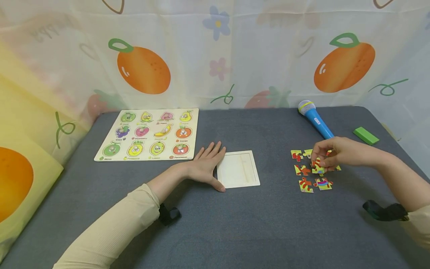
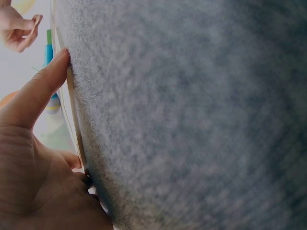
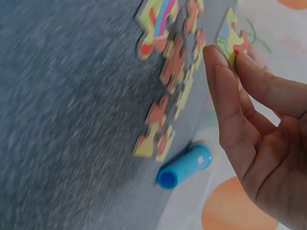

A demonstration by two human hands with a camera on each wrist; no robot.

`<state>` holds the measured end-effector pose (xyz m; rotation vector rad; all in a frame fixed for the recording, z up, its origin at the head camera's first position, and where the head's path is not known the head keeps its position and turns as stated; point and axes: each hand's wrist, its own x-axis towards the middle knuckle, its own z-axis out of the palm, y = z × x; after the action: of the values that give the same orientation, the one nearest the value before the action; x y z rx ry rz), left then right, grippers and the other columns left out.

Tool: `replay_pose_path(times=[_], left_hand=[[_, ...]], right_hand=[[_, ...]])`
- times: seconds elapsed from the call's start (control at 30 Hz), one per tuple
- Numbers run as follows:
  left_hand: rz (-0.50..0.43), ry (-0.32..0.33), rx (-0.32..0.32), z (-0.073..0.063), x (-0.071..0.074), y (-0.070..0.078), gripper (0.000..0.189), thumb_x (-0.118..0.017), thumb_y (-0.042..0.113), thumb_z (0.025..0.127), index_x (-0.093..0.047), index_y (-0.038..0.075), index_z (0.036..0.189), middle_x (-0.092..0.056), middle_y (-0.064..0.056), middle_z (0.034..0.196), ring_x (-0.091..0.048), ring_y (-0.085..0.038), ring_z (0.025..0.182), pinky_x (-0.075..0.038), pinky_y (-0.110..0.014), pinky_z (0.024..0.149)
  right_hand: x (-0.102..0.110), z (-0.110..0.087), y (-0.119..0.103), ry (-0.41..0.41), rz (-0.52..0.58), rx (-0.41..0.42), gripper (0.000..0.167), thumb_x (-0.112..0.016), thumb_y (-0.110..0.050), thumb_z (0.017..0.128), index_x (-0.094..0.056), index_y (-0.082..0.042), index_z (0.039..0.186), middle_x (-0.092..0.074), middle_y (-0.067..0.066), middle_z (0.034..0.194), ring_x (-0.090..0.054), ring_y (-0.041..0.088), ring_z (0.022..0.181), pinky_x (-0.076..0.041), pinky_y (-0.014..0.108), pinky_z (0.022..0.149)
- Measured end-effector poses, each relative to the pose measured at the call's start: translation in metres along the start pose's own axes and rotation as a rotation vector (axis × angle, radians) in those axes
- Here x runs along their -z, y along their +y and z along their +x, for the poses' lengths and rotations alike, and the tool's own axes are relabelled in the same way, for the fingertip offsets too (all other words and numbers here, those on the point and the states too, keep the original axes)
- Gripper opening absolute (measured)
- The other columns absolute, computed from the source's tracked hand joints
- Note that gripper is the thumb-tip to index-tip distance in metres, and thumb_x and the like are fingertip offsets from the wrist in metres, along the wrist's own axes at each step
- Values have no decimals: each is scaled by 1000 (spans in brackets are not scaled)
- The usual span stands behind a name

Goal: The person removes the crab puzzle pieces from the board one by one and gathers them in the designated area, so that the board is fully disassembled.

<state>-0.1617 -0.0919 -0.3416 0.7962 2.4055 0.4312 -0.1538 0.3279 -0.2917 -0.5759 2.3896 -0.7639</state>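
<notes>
My left hand point(image 1: 205, 167) lies with its fingers spread along the left edge of a small white puzzle tray point(image 1: 235, 173). In the left wrist view, the thumb point(image 2: 45, 86) touches the tray's thin edge. Over on the right, my right hand point(image 1: 332, 153) pinches a jigsaw piece point(image 3: 229, 36) between thumb and fingertips, raised above the table. That piece is yellow with red and blue-green print. Several loose jigsaw pieces point(image 1: 305, 184) in yellow and red lie below the hand, some partly hidden by it; one piece point(image 1: 323, 183) bears a rainbow stripe.
A wooden fruit puzzle board point(image 1: 152, 135) with knobbed pieces lies at the back left. Behind the right hand lies a blue toy microphone point(image 1: 319, 123), with a green block point(image 1: 366, 135) to its right. A fruit-print curtain point(image 1: 188, 56) hangs behind the grey table point(image 1: 252, 224).
</notes>
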Motion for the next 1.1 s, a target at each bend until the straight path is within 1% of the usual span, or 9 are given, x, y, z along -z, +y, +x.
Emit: replay_pose_path(times=[0.1,0.23,0.37,0.53,0.67,0.77,0.93,1.1], left_hand=[[-5,0,0,0,0,0,124,-76,56,77,6,13,160,22,-8,166,24,-26,154,11,-53,125],[-9,2,-3,1,0,0,124,-77,55,77,6,13,160,21,-8,166,23,-26,154,11,-53,125],[-8,0,-4,1,0,0,124,-76,55,77,6,12,160,22,-8,166,24,-26,154,11,-53,125],[-10,-3,-3,1,0,0,124,-76,55,77,6,12,160,22,-8,166,24,-26,154,12,-53,125],[-12,-2,-1,1,0,-1,124,-77,55,77,5,12,160,22,-8,166,24,-26,154,12,-53,125],[-10,-1,-1,1,0,-1,124,-77,55,77,5,12,160,22,-8,166,24,-26,154,12,-53,125],[-9,1,-4,1,0,0,124,-77,55,77,5,12,160,22,-8,166,24,-26,154,12,-53,125],[-10,-2,-2,1,0,-1,124,-77,55,77,5,12,160,22,-8,166,24,-26,154,12,-53,125]], right_hand=[[2,-5,8,-29,7,-20,8,-61,-13,97,-64,-14,104,-55,1,82,-61,12,71,-54,27,65],[5,-12,18,-82,42,-45,10,-59,-11,97,-63,-9,106,-54,2,84,-61,11,74,-56,28,67],[8,-18,27,-135,68,-61,13,-59,-10,97,-62,-6,108,-52,0,82,-59,10,70,-54,28,63],[11,-22,37,-206,112,-53,13,-57,-8,97,-63,-4,108,-50,-1,79,-55,7,66,-52,28,59],[12,-22,42,-259,150,-73,14,-55,-8,98,-63,-2,108,-50,-3,79,-54,5,68,-53,27,60],[13,-21,44,-280,170,-73,15,-55,-6,97,-63,-1,109,-52,-4,79,-55,5,69,-54,27,61],[11,-20,46,-294,184,-47,15,-54,-2,96,-62,0,108,-53,-5,75,-54,3,67,-52,26,58],[8,-18,45,-275,159,-85,16,-55,-1,93,-58,3,108,-54,-5,74,-53,3,66,-50,25,58]])
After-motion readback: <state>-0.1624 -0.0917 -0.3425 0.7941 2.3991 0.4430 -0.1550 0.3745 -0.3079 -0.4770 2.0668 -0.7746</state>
